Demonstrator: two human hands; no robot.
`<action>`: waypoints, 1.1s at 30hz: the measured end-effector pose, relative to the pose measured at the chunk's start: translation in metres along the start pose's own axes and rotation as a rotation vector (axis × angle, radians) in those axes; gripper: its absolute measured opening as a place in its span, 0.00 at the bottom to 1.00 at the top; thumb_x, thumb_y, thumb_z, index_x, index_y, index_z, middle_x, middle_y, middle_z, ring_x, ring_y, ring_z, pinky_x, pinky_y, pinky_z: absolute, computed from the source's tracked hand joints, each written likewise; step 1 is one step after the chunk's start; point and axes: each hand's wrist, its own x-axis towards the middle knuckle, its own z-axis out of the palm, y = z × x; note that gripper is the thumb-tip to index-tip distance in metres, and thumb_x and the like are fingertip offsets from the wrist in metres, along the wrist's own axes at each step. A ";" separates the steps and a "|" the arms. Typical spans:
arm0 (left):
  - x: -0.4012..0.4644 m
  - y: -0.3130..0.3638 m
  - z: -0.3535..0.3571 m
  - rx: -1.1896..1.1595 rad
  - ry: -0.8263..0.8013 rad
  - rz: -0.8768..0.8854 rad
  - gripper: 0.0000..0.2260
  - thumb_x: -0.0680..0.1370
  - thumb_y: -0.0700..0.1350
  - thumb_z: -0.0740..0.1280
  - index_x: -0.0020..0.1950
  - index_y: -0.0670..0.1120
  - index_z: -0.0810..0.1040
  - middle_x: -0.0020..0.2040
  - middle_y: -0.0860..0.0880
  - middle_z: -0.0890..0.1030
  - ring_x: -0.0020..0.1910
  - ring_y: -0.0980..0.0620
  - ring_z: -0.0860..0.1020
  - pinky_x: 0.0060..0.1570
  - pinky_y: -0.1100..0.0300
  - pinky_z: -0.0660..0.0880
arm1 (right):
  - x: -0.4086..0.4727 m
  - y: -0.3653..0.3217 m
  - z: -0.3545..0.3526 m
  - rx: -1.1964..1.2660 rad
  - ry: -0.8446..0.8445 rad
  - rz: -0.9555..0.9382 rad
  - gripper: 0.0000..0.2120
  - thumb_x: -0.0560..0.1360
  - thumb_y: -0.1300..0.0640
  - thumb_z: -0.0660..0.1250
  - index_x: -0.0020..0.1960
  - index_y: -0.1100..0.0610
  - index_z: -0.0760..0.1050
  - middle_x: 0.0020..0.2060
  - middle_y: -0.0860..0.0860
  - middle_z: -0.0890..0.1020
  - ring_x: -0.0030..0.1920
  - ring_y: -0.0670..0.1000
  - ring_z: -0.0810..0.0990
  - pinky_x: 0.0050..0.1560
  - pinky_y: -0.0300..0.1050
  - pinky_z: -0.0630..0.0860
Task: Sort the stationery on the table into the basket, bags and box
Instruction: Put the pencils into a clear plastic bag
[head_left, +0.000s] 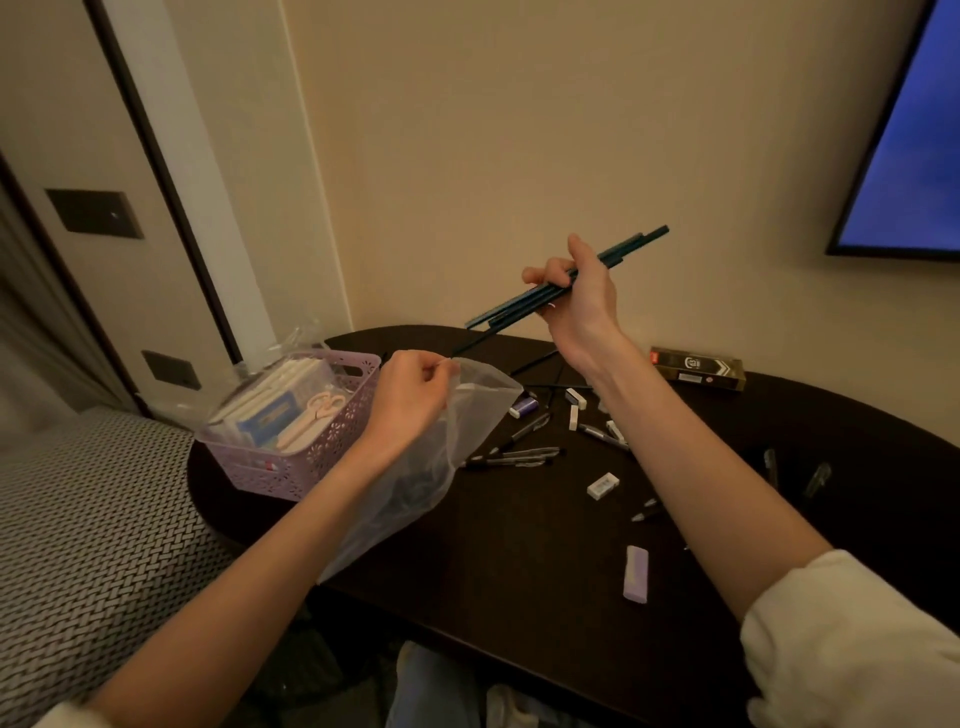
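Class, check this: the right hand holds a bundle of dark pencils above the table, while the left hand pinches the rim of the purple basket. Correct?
Not quite. In the head view the left hand pinches the clear plastic bag, not the purple basket. The right hand does hold the pencils.

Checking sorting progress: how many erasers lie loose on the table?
5 plainly: a purple eraser near the front edge, a white eraser mid-table, two white erasers behind the pens, a purple-white eraser beside the plastic bag. More may hide behind the right forearm.
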 end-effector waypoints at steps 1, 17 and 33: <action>0.000 0.000 -0.001 0.003 0.000 0.000 0.09 0.81 0.44 0.62 0.48 0.46 0.82 0.33 0.43 0.80 0.29 0.53 0.75 0.30 0.62 0.71 | 0.000 0.000 0.000 -0.088 0.011 -0.007 0.22 0.82 0.50 0.53 0.31 0.54 0.64 0.21 0.47 0.69 0.35 0.49 0.73 0.43 0.46 0.66; 0.008 0.000 -0.015 -0.087 0.116 0.027 0.16 0.81 0.44 0.61 0.35 0.44 0.77 0.26 0.51 0.72 0.24 0.58 0.69 0.24 0.66 0.65 | -0.014 0.015 0.016 -0.812 -0.298 -0.038 0.15 0.79 0.58 0.60 0.41 0.66 0.79 0.34 0.55 0.81 0.28 0.48 0.76 0.25 0.36 0.73; 0.020 -0.016 -0.054 -0.081 0.301 0.004 0.17 0.81 0.44 0.61 0.41 0.35 0.81 0.27 0.41 0.73 0.26 0.49 0.68 0.29 0.55 0.65 | -0.013 0.039 0.059 -0.926 -0.467 0.124 0.10 0.72 0.63 0.71 0.50 0.70 0.79 0.39 0.61 0.83 0.30 0.50 0.81 0.30 0.37 0.79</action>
